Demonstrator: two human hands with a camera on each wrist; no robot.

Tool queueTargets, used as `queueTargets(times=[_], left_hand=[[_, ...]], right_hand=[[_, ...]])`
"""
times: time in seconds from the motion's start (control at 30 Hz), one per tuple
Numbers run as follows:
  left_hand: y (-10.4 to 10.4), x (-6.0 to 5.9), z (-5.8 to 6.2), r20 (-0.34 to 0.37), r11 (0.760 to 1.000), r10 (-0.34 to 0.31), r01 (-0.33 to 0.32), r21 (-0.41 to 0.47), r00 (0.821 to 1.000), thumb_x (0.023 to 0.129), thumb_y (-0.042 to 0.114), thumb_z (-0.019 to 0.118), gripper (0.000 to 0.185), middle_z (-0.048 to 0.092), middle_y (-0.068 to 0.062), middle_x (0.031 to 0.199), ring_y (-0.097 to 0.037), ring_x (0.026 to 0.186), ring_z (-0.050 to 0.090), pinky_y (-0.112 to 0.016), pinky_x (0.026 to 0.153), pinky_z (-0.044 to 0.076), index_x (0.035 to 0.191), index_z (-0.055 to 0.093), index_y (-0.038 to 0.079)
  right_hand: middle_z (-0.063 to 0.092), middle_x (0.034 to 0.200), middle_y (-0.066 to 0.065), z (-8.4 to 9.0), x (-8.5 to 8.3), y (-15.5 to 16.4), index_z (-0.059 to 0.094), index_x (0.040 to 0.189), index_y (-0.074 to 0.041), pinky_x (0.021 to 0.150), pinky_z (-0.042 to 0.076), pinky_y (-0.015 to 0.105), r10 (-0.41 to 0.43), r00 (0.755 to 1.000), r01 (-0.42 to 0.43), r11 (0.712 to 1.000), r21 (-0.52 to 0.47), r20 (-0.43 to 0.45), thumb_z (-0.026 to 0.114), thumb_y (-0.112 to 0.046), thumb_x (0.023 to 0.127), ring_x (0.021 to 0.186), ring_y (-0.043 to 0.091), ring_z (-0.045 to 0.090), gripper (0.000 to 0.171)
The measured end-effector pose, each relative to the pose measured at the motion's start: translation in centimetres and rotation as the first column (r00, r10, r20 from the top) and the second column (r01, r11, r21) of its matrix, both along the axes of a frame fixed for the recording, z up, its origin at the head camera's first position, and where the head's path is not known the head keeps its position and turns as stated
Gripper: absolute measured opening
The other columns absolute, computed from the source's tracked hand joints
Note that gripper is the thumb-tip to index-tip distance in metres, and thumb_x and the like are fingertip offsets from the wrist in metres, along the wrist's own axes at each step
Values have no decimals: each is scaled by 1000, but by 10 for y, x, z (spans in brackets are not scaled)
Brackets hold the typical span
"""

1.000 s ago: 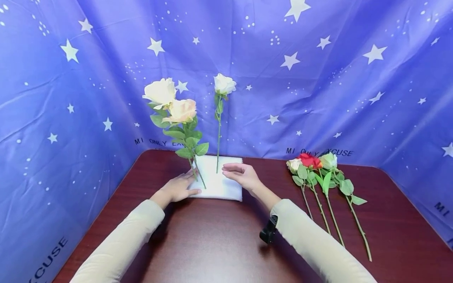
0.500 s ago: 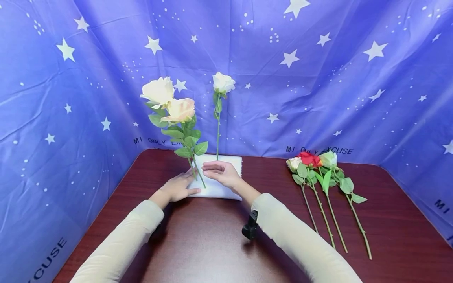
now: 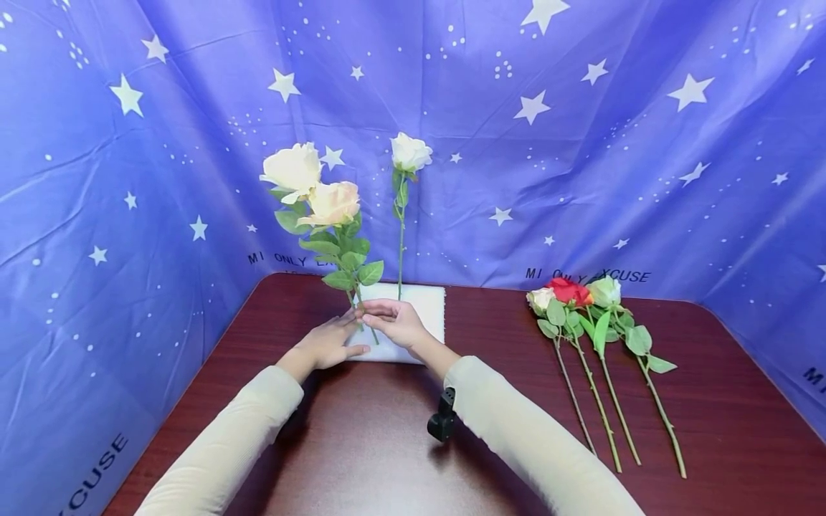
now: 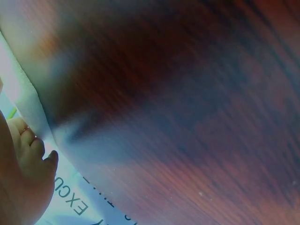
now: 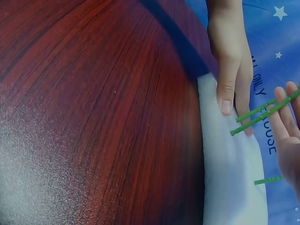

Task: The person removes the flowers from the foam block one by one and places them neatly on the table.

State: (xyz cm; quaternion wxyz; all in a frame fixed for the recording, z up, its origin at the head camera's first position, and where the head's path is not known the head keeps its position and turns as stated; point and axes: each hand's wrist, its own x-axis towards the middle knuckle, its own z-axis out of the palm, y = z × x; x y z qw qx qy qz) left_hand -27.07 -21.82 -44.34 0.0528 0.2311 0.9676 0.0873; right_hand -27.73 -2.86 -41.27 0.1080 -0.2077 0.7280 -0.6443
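Note:
A white foam block (image 3: 426, 315) lies on the table with three roses stuck upright in it. The cream rose (image 3: 292, 169) and the peach rose (image 3: 333, 203) lean close together at its left, and a white rose (image 3: 410, 153) stands farther back. My left hand (image 3: 325, 345) rests flat on the block's left end, fingers beside the stems. My right hand (image 3: 399, 324) pinches the peach rose's stem low down, between thumb and fingers. In the right wrist view two green stems (image 5: 255, 123) cross in front of its fingers (image 5: 281, 110). The left wrist view shows mostly tabletop.
Several cut roses lie on the table at the right, among them a red rose (image 3: 571, 291) and a pale green one (image 3: 605, 292). A blue star-patterned cloth (image 3: 477, 93) hangs around the dark red wooden table (image 3: 374, 444).
My right hand has moved left from beside the white rose, across the foam block, to the peach rose's stem. My left hand has stayed on the block.

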Motion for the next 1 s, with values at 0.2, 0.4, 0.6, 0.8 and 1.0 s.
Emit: queueTargets(times=[0.2,0.4,0.6,0.8,1.0], left_hand=[[0,1,1,-6,999,-8,8,43,1000,94,47,53,76,23,-19,158,-35,147,26,-50,120,27,149,30,-1],[0,1,1,-20,999,-20,21,39,1000,95,49,51,78,24,-19,159,-32,148,25,-50,120,27,150,27,-1],[0,1,1,-16,999,-20,21,36,1000,95,48,52,77,24,-19,158,-32,148,25,-50,120,27,150,28,-1],[1,0,2,-27,999,-22,23,23,999,94,47,52,77,24,-19,158,-32,148,25,-50,120,28,149,28,-1],[1,2,2,-27,1000,-19,20,21,999,95,47,52,77,24,-19,158,-32,148,25,-50,120,28,150,28,-1]], right_hand=[[70,107,23,-5,0,5,68,109,9,86,58,23,-77,996,76,997,-28,-40,69,-3,86,90,10,73,26],[67,109,29,-10,0,12,66,106,15,82,60,26,-127,992,124,984,-125,-15,66,3,86,82,4,72,24],[66,108,31,-10,4,11,66,104,16,79,61,27,-168,986,165,972,-165,-2,68,6,83,90,24,74,24],[68,103,29,-9,5,8,69,101,13,77,61,26,-237,971,230,960,-159,-29,72,4,81,89,29,74,22],[69,103,26,-7,6,7,70,100,12,76,61,26,-287,958,287,944,-164,23,74,2,79,78,9,73,23]])
